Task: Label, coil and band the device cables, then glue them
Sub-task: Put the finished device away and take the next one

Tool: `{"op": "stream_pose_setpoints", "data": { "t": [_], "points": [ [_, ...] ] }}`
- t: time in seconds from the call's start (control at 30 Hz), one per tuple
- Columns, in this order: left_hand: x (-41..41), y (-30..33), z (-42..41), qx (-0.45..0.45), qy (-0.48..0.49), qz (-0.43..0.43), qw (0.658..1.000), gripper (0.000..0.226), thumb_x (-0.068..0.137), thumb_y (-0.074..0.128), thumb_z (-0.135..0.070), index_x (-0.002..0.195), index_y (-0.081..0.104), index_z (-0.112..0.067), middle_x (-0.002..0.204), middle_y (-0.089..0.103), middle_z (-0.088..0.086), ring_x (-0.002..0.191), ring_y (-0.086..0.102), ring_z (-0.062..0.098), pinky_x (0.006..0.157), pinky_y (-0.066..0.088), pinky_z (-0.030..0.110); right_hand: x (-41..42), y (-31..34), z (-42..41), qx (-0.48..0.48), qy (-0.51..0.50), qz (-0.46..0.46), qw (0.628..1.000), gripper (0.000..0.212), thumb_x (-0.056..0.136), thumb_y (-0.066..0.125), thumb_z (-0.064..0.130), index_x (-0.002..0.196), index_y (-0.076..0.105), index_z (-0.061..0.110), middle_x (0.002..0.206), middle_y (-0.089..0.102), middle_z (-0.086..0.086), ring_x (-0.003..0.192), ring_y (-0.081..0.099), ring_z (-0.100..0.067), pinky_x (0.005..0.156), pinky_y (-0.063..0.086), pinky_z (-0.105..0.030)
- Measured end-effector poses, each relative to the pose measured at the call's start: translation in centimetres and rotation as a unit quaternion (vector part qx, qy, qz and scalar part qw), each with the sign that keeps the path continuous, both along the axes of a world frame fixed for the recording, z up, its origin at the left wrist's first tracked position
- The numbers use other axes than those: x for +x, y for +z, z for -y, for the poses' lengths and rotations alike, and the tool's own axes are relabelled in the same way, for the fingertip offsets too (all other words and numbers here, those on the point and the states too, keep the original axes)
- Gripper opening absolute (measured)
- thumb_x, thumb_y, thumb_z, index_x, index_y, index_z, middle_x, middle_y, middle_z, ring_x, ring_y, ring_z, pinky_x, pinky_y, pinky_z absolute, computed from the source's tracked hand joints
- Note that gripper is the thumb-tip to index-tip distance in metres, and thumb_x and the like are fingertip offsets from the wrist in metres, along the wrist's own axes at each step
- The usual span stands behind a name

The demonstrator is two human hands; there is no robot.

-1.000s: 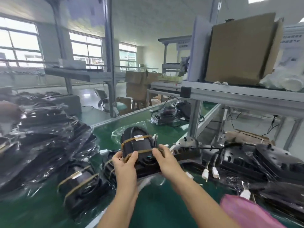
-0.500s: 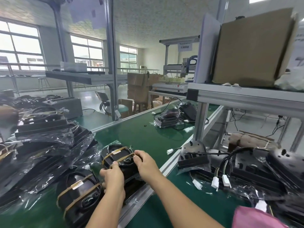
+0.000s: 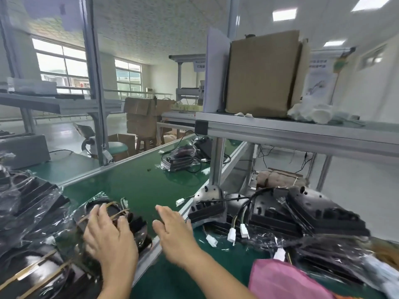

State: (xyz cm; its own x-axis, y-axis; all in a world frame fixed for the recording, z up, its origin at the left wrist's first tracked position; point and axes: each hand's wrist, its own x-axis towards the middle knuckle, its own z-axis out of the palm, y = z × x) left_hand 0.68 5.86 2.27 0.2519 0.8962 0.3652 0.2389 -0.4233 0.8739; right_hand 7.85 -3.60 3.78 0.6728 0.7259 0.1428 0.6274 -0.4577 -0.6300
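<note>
- Banded device (image 3: 116, 214), bagged in slippery film, is set near the desk's (image 3: 138, 184) left edge.
- Left hand (image 3: 110, 236) is laid flat on it; right hand (image 3: 172, 229) is kept relaxed, empty.
- Rigid body judged the best hold.

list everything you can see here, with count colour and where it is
banded device: one, black with tan bands, on the green belt under the left hand
bagged devices: a pile, black in clear plastic, far left
unbanded devices: several, black, on the right bench
white connectors: a few, white on loose wires, in front of the right pile
conveyor belt: one, green, centre
distant device: one, black with cable, far up the belt
cardboard box: one, brown, on the upper shelf
pink cloth: one, bottom right
left hand: open, resting on the banded device
right hand: open, above the belt's edge, holding nothing
</note>
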Motion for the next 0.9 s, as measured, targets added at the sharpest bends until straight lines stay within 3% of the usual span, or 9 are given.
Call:
{"op": "stream_pose_setpoints", "data": {
  "t": [0.17,0.3,0.4,0.5,0.57,0.67,0.73,0.8,0.9],
  "points": [
    [2.9,0.3,6.6,-0.039,-0.157,0.047,0.986,0.048,0.098,0.047,-0.01,0.146,0.039,-0.011,0.15,0.039,0.009,0.138,0.024,0.023,0.114,0.019,0.042,1.6,1.1,8.1,-0.01,-0.104,0.034,0.994,0.049,0.105,0.027,0.035,0.153,0.019,0.032,0.158,0.018,0.015,0.146,0.01,-0.005,0.118,-0.005,-0.046],
    [5.6,0.3,11.6,-0.108,-0.32,0.066,0.939,0.041,0.1,0.047,-0.023,0.14,0.042,-0.03,0.137,0.049,-0.007,0.126,0.041,0.013,0.111,0.032,0.038,3.2,2.1,14.1,-0.065,-0.192,0.117,0.972,0.05,0.105,0.025,0.037,0.153,0.014,0.034,0.159,0.013,0.016,0.147,0.003,-0.005,0.117,-0.01,-0.049],
    [8.0,0.9,14.9,-0.148,-0.408,0.032,0.9,0.039,0.099,0.049,-0.027,0.138,0.048,-0.025,0.133,0.054,-0.009,0.117,0.052,0.007,0.105,0.039,0.032,4.9,3.1,18.8,-0.099,-0.271,0.177,0.941,0.05,0.104,0.024,0.038,0.153,0.013,0.035,0.159,0.014,0.014,0.148,0.002,-0.007,0.116,-0.012,-0.051],
    [10.4,2.5,19.0,-0.144,-0.484,-0.002,0.863,0.039,0.099,0.05,-0.03,0.137,0.051,-0.023,0.126,0.057,-0.012,0.111,0.052,0.002,0.095,0.037,0.022,7.3,4.3,22.9,-0.127,-0.35,0.227,0.9,0.048,0.104,0.027,0.032,0.151,0.019,0.03,0.157,0.023,0.009,0.148,0.01,-0.011,0.117,-0.004,-0.053],
    [11.9,4.1,21.7,-0.157,-0.514,-0.034,0.842,0.037,0.099,0.048,-0.031,0.133,0.054,-0.018,0.127,0.06,-0.004,0.114,0.054,0.011,0.097,0.039,0.026,9.0,4.8,25.1,-0.154,-0.395,0.249,0.871,0.046,0.103,0.03,0.024,0.149,0.026,0.023,0.154,0.031,0.004,0.145,0.019,-0.015,0.118,0.006,-0.05],
    [14.0,6.2,24.9,-0.161,-0.522,-0.098,0.832,0.029,0.099,0.044,-0.034,0.108,0.061,-0.012,0.109,0.063,0.009,0.11,0.055,0.031,0.092,0.041,0.036,11.4,5.0,27.9,-0.17,-0.45,0.22,0.848,0.04,0.1,0.033,0.024,0.138,0.042,0.012,0.145,0.044,-0.006,0.136,0.035,-0.023,0.112,0.024,-0.044],
    [15.3,6.7,26.1,-0.187,-0.52,-0.128,0.824,0.044,0.097,0.045,-0.039,0.117,0.057,-0.002,0.119,0.059,0.021,0.116,0.054,0.037,0.097,0.043,0.04,12.4,5.3,29.3,-0.15,-0.483,0.147,0.85,0.044,0.1,0.033,0.038,0.123,0.054,0.007,0.13,0.057,-0.013,0.116,0.051,-0.03,0.096,0.039,-0.04],
    [16.2,6.6,26.9,-0.224,-0.52,-0.152,0.81,0.054,0.095,0.045,-0.043,0.125,0.053,0.002,0.129,0.056,0.025,0.12,0.053,0.039,0.1,0.044,0.044,12.9,5.5,30.0,-0.128,-0.495,0.042,0.858,0.057,0.097,0.032,0.055,0.111,0.06,0.007,0.116,0.063,-0.013,0.093,0.055,-0.029,0.078,0.042,-0.034],
    [16.7,5.9,27.8,-0.231,-0.511,-0.169,0.811,0.051,0.094,0.047,-0.042,0.12,0.057,0.001,0.124,0.06,0.023,0.114,0.057,0.038,0.096,0.047,0.043,13.4,5.4,30.5,-0.069,-0.477,-0.051,0.875,0.064,0.094,0.032,0.062,0.108,0.061,0.006,0.112,0.061,-0.014,0.089,0.054,-0.028,0.075,0.041,-0.032]
  ]
}}
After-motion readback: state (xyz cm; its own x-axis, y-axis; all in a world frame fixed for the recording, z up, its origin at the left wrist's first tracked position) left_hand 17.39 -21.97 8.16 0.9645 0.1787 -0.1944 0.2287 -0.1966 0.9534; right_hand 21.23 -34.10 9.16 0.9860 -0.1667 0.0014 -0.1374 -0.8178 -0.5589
